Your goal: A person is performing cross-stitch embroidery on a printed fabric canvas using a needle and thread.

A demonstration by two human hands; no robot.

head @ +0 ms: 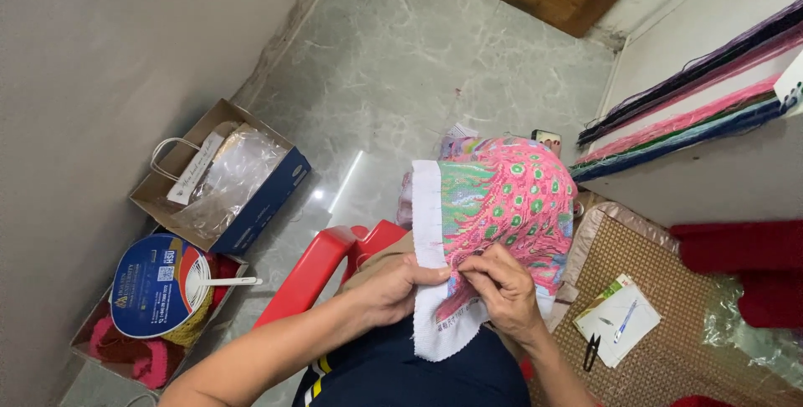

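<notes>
A cross-stitch cloth with a pink and green peacock-feather pattern and a white border lies over my lap. My left hand grips the white edge of the cloth from the left. My right hand pinches at the stitched area close to the left hand, fingers closed on the fabric; any needle is too small to make out.
A red plastic chair stands beside my left arm. On the floor at left are a blue paper bag and a round blue fan on a box. At right, a woven mat holds a booklet, a pen and small black scissors. Coloured threads hang at upper right.
</notes>
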